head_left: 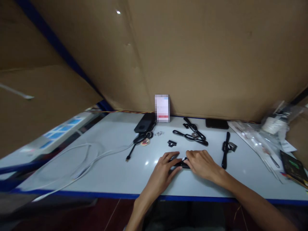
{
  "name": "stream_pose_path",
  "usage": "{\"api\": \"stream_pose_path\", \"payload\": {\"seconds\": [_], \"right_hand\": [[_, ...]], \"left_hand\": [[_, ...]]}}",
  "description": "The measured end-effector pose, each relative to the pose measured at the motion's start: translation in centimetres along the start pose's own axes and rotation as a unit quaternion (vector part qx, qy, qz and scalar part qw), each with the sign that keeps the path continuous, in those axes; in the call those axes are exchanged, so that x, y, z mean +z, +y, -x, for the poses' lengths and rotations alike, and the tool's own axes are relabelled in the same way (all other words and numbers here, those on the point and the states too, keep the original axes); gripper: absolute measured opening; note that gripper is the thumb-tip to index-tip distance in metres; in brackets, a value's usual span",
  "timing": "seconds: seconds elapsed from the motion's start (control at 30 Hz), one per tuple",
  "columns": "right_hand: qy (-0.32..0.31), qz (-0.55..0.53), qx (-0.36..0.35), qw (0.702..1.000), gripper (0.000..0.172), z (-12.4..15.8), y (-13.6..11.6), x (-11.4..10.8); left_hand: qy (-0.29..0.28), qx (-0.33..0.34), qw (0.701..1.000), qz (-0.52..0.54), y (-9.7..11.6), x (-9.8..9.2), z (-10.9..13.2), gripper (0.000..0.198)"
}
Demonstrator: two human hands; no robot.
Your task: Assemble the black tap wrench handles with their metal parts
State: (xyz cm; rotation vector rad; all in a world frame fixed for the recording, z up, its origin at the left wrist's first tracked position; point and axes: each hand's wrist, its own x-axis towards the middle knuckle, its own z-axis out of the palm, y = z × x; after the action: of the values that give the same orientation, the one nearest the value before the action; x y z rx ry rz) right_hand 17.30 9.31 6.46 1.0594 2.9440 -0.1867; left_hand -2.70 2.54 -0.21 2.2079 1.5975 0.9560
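Note:
Near the front of the table, a black spokeshave (185, 165) lies mostly hidden under my fingers. My left hand (166, 166) grips its left part, thumb and fingers bent around it. From the other side my right hand (201, 163) presses closed fingers onto its middle. A small pale piece (184, 158) shows by the right fingertips; its kind is unclear. Just beyond my hands lies a small black clamp-like part (171, 143). Farther back, two black spokeshave bodies (190, 137) overlap, with a square metal blade (195, 135) by them. Another spokeshave (225, 154) with a blade lies to the right.
Small metal pieces (159, 133) lie near a black power bank (144, 123) with cables. A lit phone (162, 109) leans against the cardboard wall (204, 57). A dark phone (217, 123) and plastic bags (252, 136) lie right. A white cable (96, 158) crosses the left side.

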Motion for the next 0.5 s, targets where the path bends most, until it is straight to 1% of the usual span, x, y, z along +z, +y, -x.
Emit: {"api": "stream_pose_path", "payload": {"seconds": [0.17,0.23,0.3,0.4,0.5], "right_hand": [[0.029,-0.033,-0.030,0.999,0.024,0.1,0.5,0.0],[0.037,-0.048,-0.044,0.997,0.024,0.1,0.8,0.2],[0.034,-0.057,-0.055,0.996,0.023,0.0,0.9,0.4],[0.012,-0.053,-0.060,0.997,0.021,0.2,1.0,0.0],[-0.049,-0.050,-0.033,0.997,0.022,0.9,1.8,-1.6]], "left_hand": [[0.006,0.012,1.000,-0.003,-0.9,0.2,0.1,0.025],[0.023,0.006,1.000,0.006,-1.1,0.2,0.2,0.029],[0.054,-0.008,0.998,0.015,-1.1,0.0,0.4,0.033],[0.092,-0.038,0.995,0.019,-1.3,-0.3,0.6,0.036],[0.092,-0.049,0.994,0.015,-1.5,-0.4,0.6,0.037]]}}
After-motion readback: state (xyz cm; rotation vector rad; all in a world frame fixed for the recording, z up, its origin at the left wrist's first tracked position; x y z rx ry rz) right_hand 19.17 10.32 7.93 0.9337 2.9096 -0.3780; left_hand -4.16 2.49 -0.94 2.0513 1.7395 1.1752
